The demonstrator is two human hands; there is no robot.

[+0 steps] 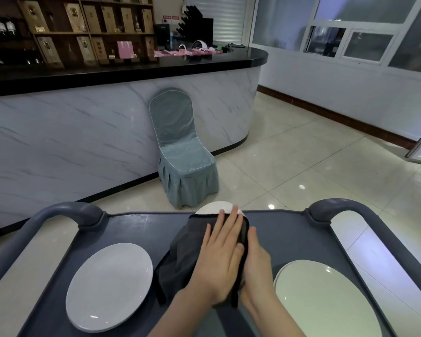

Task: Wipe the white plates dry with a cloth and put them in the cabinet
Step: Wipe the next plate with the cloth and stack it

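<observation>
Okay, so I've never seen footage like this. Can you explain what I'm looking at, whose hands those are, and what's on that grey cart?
There is no machine here. This is one picture from a wide-angle camera worn on a person's head, looking forward and down at their own two bare hands. They stand at a grey cart with curved handles. The left hand lies flat on a dark cloth, pressing it onto a white plate whose rim peeks out at the far side. The right hand grips the cloth-wrapped edge from the side. On the cart, a single plate lies to the left, and what looks like a small stack of plates lies to the right. Beyond are a covered chair and a marble-look counter.
</observation>
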